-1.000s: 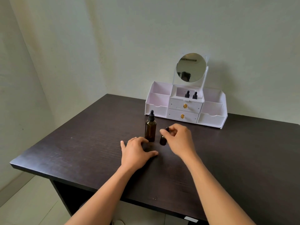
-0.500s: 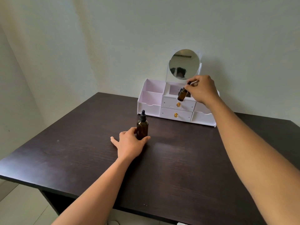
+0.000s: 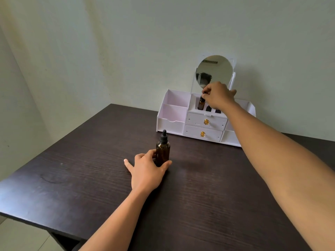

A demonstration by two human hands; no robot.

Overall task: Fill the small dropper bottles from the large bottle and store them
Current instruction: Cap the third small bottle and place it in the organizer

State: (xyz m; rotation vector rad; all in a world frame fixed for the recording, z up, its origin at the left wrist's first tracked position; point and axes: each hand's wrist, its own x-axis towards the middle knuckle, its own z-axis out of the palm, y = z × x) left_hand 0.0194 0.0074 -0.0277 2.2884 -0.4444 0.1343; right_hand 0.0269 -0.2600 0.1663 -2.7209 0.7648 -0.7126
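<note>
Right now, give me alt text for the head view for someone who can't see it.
Right hand pinches a small bottle by its cap, upright in the white organizer, top middle compartment, beside two dropper caps. Left hand holds the large bottle standing on the dark table.

Left hand [image 3: 146, 171] palm down, thumb and fingers curved in a hold — right hand [image 3: 218, 96] far forward, fingers pinching.

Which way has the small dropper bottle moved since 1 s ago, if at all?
Yes. The small dropper bottle went from beside the large bottle up to the white organizer's top middle compartment, right hand pinching its cap.
</note>
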